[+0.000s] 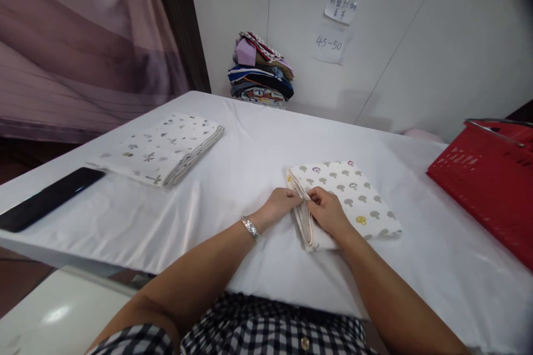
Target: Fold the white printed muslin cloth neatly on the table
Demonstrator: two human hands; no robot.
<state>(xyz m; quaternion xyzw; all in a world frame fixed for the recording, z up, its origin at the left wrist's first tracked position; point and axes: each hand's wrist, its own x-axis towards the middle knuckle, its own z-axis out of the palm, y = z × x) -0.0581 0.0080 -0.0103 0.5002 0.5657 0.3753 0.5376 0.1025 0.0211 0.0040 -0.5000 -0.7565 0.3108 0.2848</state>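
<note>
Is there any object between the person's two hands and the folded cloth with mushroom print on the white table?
Nothing visible does. The left hand and the right hand already touch the folded white cloth with mushroom print at its left edge, fingers pinching its layers. The other folded cloth with small dark prints lies apart, farther left.

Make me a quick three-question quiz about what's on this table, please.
1. True or false: both hands touch the mushroom-print cloth.
2. What lies at the table's far left edge: A) black phone B) scissors C) cup?
3. What colour is the basket on the right?

Key: 1 true; 2 A; 3 red.
</note>
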